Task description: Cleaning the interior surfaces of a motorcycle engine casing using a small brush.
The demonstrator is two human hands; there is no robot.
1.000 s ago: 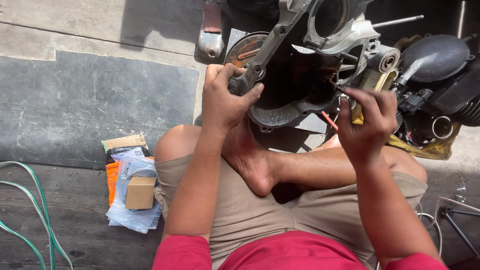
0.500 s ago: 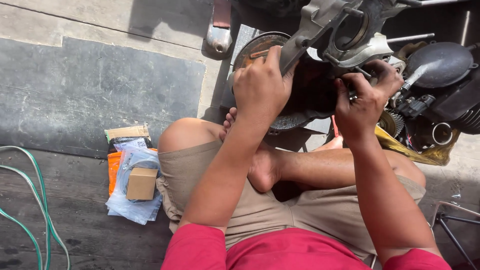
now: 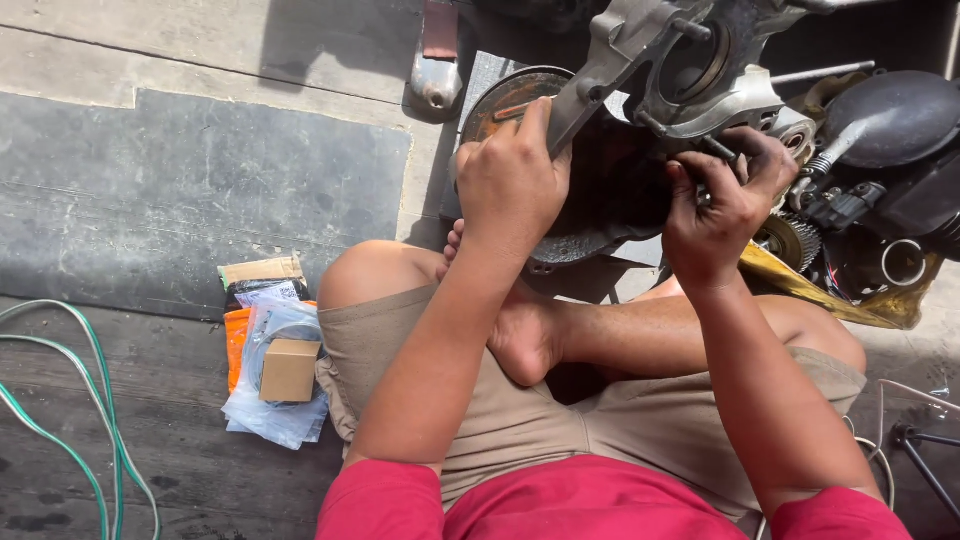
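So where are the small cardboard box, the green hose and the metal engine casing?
small cardboard box (image 3: pixel 290 369), head view, on its top face.
green hose (image 3: pixel 100 400), head view, on its curved run.
metal engine casing (image 3: pixel 625 40), head view, on its grey upper arm.

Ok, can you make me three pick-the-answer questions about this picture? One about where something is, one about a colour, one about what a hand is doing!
1. Where is the small cardboard box?
A. On plastic bags beside the person's knee
B. On the engine
C. In a hand

2. What colour is the shirt?
A. Blue
B. Red
C. White

3. What is the left hand doing?
A. Lying open on the floor
B. Gripping the metal engine casing
C. Holding the green hose

Answers: 1 A, it lies on the bags. 2 B, sleeves show red. 3 B, fingers wrap the casing's arm.
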